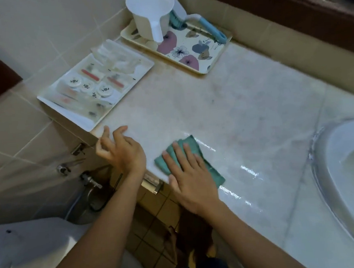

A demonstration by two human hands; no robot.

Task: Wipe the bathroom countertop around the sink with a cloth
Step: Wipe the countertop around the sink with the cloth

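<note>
A folded teal cloth (193, 147) lies on the pale marble countertop (243, 112) near its front left edge. My right hand (187, 173) presses flat on top of the cloth, fingers spread. My left hand (120, 150) hovers at the countertop's left front corner, fingers loosely curled and holding nothing. The white sink (348, 176) is set into the counter at the right. Wet, shiny streaks run across the counter between the cloth and the sink.
A white tray (83, 119) of small toiletries sits at the left edge. A floral tray (209, 66) at the back holds a white scoop (151, 16) and a blue-handled brush (210, 27). Below left are a toilet tank (29, 248) and valves.
</note>
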